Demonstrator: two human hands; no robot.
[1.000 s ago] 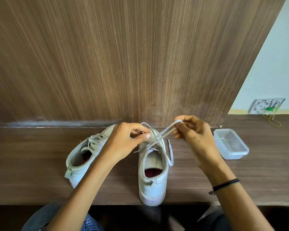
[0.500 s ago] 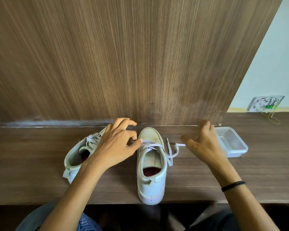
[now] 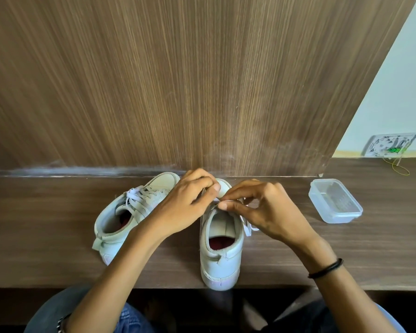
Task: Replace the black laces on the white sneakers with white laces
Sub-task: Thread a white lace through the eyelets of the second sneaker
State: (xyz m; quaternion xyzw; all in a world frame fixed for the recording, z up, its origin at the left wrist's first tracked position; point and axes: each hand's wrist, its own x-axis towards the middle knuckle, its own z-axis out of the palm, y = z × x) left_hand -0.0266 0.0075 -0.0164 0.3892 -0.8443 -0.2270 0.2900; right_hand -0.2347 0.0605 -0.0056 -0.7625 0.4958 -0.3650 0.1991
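Two white sneakers stand on the wooden shelf. The left sneaker (image 3: pixel 120 219) is angled, laced in white. The right sneaker (image 3: pixel 220 246) points away from me, heel at the front edge. Both my hands meet over its lacing. My left hand (image 3: pixel 187 205) has its fingers curled on the white lace (image 3: pixel 246 228) above the tongue. My right hand (image 3: pixel 262 210) pinches the lace between thumb and forefinger at the top eyelets; a loose end hangs down the shoe's right side. No black laces are in view.
A clear plastic container (image 3: pixel 334 200) sits on the shelf (image 3: pixel 46 224) to the right of the shoes. A wood-grain panel rises right behind them. A white wall plate with yellow wire (image 3: pixel 389 147) lies at the far right. My knees are below the shelf edge.
A second ago my hands held the lace ends stretched up. They then spread apart, my right hand moving toward the container. Now both have come together over the right sneaker's tongue.
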